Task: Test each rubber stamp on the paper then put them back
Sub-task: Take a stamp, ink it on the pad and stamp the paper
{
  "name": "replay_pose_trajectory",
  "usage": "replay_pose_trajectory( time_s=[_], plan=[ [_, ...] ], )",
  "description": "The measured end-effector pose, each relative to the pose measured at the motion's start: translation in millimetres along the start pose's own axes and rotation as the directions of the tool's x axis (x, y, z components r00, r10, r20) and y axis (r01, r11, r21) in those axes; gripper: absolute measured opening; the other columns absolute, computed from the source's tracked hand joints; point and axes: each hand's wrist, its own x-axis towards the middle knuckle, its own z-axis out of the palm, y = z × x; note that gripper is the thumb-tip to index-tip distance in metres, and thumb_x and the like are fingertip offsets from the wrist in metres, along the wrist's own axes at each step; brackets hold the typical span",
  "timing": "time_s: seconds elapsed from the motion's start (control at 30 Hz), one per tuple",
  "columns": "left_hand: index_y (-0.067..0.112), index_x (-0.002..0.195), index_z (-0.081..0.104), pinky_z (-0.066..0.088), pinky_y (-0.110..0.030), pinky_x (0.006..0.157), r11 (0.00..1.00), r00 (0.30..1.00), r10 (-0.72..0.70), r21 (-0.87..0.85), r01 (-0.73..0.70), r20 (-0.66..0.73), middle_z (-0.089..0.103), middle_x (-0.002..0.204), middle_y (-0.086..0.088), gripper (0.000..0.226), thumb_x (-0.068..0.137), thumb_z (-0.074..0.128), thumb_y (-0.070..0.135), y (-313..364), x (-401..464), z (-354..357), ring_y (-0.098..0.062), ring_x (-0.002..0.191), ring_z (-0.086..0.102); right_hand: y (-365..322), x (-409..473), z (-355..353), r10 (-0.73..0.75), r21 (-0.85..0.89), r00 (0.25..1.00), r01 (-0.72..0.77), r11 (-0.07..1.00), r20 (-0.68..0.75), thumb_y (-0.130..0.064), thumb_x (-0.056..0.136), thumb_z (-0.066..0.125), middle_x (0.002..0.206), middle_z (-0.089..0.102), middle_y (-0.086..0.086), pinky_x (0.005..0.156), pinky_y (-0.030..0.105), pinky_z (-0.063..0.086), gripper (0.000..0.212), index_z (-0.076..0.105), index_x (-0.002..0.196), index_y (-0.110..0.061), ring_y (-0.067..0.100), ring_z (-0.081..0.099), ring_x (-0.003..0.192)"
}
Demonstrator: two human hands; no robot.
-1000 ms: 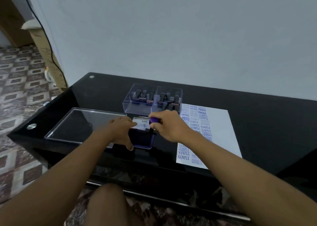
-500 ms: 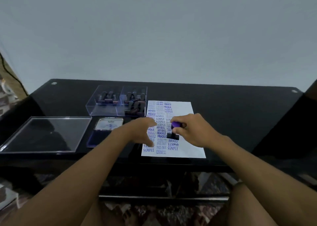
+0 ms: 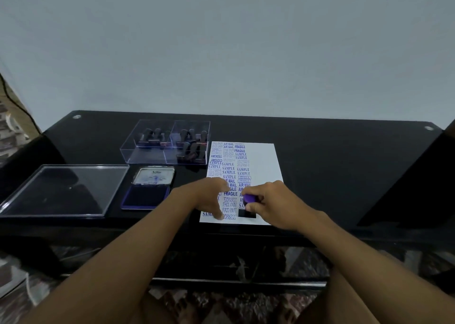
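Note:
A white paper (image 3: 264, 161) covered with several blue stamped words lies on the black table. My right hand (image 3: 273, 202) grips a rubber stamp (image 3: 248, 206) with a purple handle and black base, pressed down near the paper's front edge. My left hand (image 3: 209, 197) rests spread on the paper's left side, fingers apart, holding it flat. A clear two-compartment box (image 3: 147, 157) holding several other stamps stands behind the paper's left corner. An open blue ink pad (image 3: 147, 197) lies left of the paper.
The clear box lid (image 3: 61, 190) lies flat at the table's left front. The black glass table (image 3: 344, 166) ends at a front edge just below the paper. A grey wall stands behind. Patterned floor shows at the left.
My right hand carried the stamp from the ink pad to the paper and has lowered it near the paper's front edge. My left hand left the ink pad and settled on the paper.

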Motion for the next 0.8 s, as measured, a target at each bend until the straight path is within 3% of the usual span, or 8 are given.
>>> replay_pose_trajectory(
  time_s=[0.23, 0.57, 0.7, 0.8],
  plan=[
    [0.018, 0.149, 0.031, 0.023, -0.036, 0.117, 0.999, 1.0, 0.017, 0.042, -0.018, 0.019, 0.019, 0.159, 0.003, 0.09, 0.075, 0.08, 0.034, -1, 2, -1, -0.018, 0.145, 0.021, 3, 2, 2, -0.012, 0.012, 1.0, 0.012, 1.0, 0.001, -0.022, 0.091, 0.063, 0.062, 0.053, -0.002, 0.054, 0.021, 0.034, 0.017, 0.057, 0.078, -0.013, 0.011, 0.038, 0.053],
    [0.016, 0.15, 0.031, 0.02, -0.031, 0.117, 0.999, 0.999, 0.035, 0.036, -0.035, 0.011, 0.018, 0.159, 0.003, 0.088, 0.077, 0.078, 0.032, 0, 1, 0, -0.016, 0.145, 0.019, 10, 1, 8, -0.052, 0.014, 0.999, 0.052, 0.999, -0.009, -0.022, 0.092, 0.062, 0.065, 0.054, -0.009, 0.056, 0.014, 0.037, 0.01, 0.062, 0.086, -0.014, 0.003, 0.049, 0.06],
    [0.015, 0.151, 0.028, 0.019, -0.031, 0.117, 0.997, 0.999, 0.041, 0.058, -0.041, 0.013, 0.016, 0.16, 0.003, 0.088, 0.079, 0.076, 0.032, 0, 3, 1, -0.016, 0.146, 0.017, 11, -7, 17, -0.118, -0.035, 0.993, 0.117, 0.992, -0.022, -0.022, 0.091, 0.058, 0.069, 0.053, -0.006, 0.057, 0.016, 0.033, 0.015, 0.051, 0.079, -0.017, 0.009, 0.045, 0.063],
    [0.017, 0.151, 0.028, 0.019, -0.031, 0.117, 0.997, 0.999, 0.034, 0.071, -0.035, 0.017, 0.016, 0.16, 0.003, 0.088, 0.079, 0.076, 0.032, 0, 4, 2, -0.016, 0.146, 0.017, 13, -3, 17, -0.122, -0.011, 0.992, 0.121, 0.993, -0.034, -0.017, 0.092, 0.056, 0.069, 0.054, -0.004, 0.057, 0.015, 0.033, 0.012, 0.052, 0.081, -0.015, 0.012, 0.045, 0.062]
  ],
)
